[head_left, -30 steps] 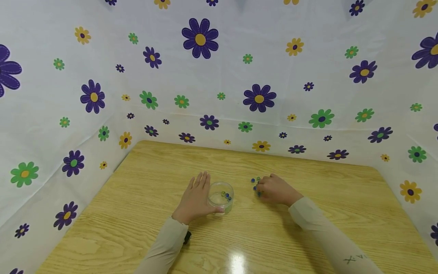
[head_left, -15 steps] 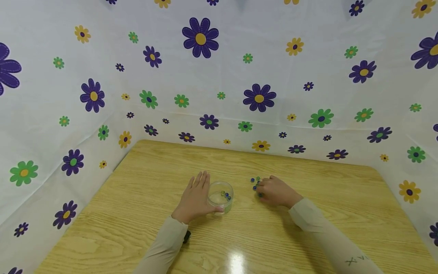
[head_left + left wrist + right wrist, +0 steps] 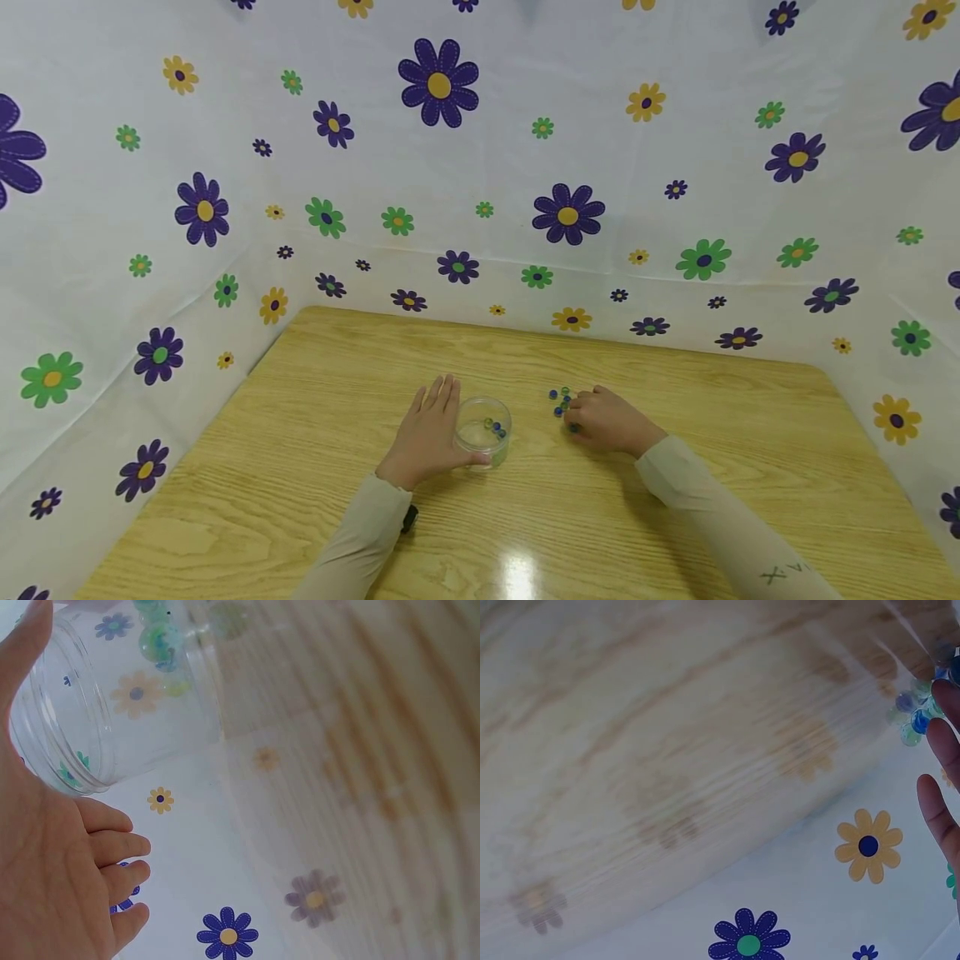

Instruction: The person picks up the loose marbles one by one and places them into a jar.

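My left hand (image 3: 426, 440) rests beside a clear round jar (image 3: 483, 458), its fingers straight along the left side and its thumb across the front. A few green and blue marbles (image 3: 495, 428) lie inside the jar; its mouth faces up. To the right, my right hand (image 3: 609, 418) is low over the table with fingers bent down, pinching a dark marble (image 3: 574, 427) at the fingertips. Just left of that hand, several loose blue and green marbles (image 3: 558, 412) lie in a cluster. In the right wrist view, the fingers (image 3: 946, 746) are next to marbles (image 3: 920, 720); the thumb is hidden.
The wooden table (image 3: 337, 367) extends around both hands. A white flowered cloth (image 3: 487, 150) closes off its back and sides. Bare tabletop lies between the jar and the loose marbles. A dark band (image 3: 409, 518) shows at the left wrist.
My right hand has shifted very slightly to the right, and the dark marble at its fingertips has moved with it. The left hand and the jar have stayed in place.
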`<state>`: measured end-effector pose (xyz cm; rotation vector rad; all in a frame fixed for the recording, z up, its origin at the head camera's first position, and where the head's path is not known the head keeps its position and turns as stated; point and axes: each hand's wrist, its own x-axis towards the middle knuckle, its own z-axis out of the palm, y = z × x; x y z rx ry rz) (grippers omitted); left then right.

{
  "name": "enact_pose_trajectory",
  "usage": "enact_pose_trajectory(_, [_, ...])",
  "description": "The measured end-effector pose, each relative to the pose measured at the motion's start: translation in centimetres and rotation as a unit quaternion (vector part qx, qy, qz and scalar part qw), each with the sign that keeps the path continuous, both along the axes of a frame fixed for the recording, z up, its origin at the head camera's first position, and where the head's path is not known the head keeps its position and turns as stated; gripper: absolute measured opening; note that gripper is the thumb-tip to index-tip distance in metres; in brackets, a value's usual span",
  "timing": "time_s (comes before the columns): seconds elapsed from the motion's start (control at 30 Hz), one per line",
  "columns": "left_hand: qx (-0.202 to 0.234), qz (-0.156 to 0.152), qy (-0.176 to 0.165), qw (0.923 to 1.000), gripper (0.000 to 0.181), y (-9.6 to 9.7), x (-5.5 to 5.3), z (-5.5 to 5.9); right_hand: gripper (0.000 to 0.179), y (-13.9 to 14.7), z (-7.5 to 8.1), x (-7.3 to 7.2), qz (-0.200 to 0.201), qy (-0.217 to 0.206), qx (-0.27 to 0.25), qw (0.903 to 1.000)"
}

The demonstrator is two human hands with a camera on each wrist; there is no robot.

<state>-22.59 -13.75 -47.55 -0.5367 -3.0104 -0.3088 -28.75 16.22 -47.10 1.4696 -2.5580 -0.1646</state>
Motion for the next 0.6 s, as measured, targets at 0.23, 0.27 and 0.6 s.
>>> enact_pose_trajectory(0.23, [-0.004, 0.006, -0.003, 1.0, 0.122, -0.2, -0.29, -0.43, 0.006, 0.0, -0.19, -0.02, -0.004, -0.002, 0.003, 1.0])
enact_pose_trajectory(0.27, [-0.004, 0.007, -0.002, 1.0, 0.122, -0.23, -0.32, -0.48, 0.006, -0.01, -0.21, -0.04, -0.004, -0.001, 0.002, 1.0])
enact_pose_trajectory(0.6, [0.003, 0.001, -0.004, 1.0, 0.123, -0.08, -0.47, -0.59, 0.004, 0.3, -0.2, 0.09, -0.012, -0.004, 0.002, 0.9999])
